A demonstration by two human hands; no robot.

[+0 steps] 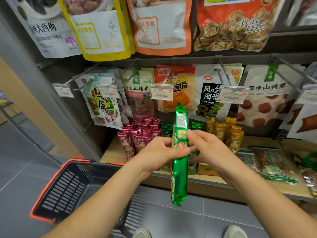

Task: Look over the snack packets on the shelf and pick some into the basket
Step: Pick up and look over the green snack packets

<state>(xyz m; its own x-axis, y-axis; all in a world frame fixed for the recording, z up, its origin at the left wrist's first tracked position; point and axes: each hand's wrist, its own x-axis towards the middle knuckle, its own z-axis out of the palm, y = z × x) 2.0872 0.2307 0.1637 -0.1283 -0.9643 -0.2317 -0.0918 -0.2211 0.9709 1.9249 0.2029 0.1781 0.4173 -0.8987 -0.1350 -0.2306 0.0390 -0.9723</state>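
While both hands [181,150] clamp upright green packet [179,169], basket [68,188] sits lower-left, shelf [205,182] behind.

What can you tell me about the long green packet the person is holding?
The green packet is long, narrow and shiny, like crinkly foil, with a pale printed label on its upper part and crimped ends. It is sealed and held upright, slightly tilted, in front of the shelf. The left hand and the right hand both pinch it around its middle; nothing else touches it. Its lower end hangs over the grey floor, right of the basket.
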